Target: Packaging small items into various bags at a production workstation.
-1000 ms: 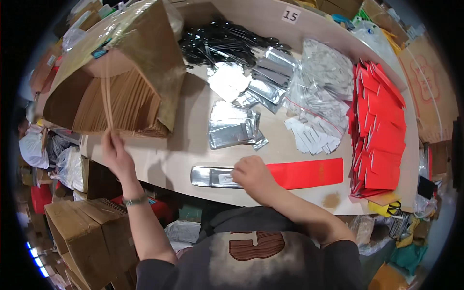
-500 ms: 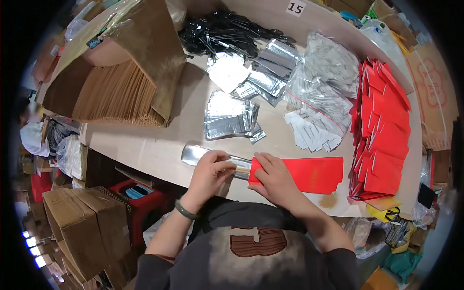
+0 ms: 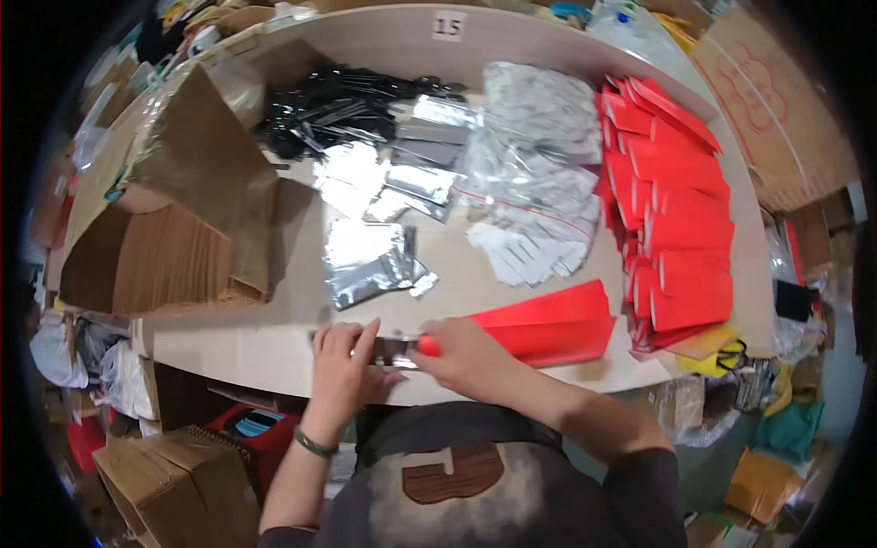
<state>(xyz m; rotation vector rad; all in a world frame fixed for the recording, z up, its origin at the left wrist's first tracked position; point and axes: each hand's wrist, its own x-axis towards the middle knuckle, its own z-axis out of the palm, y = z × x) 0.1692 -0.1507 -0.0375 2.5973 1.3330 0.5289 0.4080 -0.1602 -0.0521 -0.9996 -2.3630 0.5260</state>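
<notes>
A long red paper sleeve (image 3: 557,331) lies near the table's front edge, its far end spread into two layers. My right hand (image 3: 466,354) is closed on the sleeve's left end. Between my hands shows a short stretch of shiny silver foil packet (image 3: 395,351), with dark patches on it; motion blurs the detail. My left hand (image 3: 343,363), with a green bangle at the wrist, has its fingers around the packet's left part. The packet's right end is hidden by my right hand.
Foil packets (image 3: 365,260) lie mid-table, with black-handled cutlery (image 3: 338,105) behind. A clear bag of white paper packets (image 3: 539,173) is beside a pile of red sleeves (image 3: 681,210). At left, an open carton (image 3: 196,183) holds brown cardboard pieces. Another carton (image 3: 178,484) stands below the table.
The view has shifted and turned. The wooden sticks seen by my left fingers no longer show. Less foil shows, and the red sleeve's right end has spread into two layers.
</notes>
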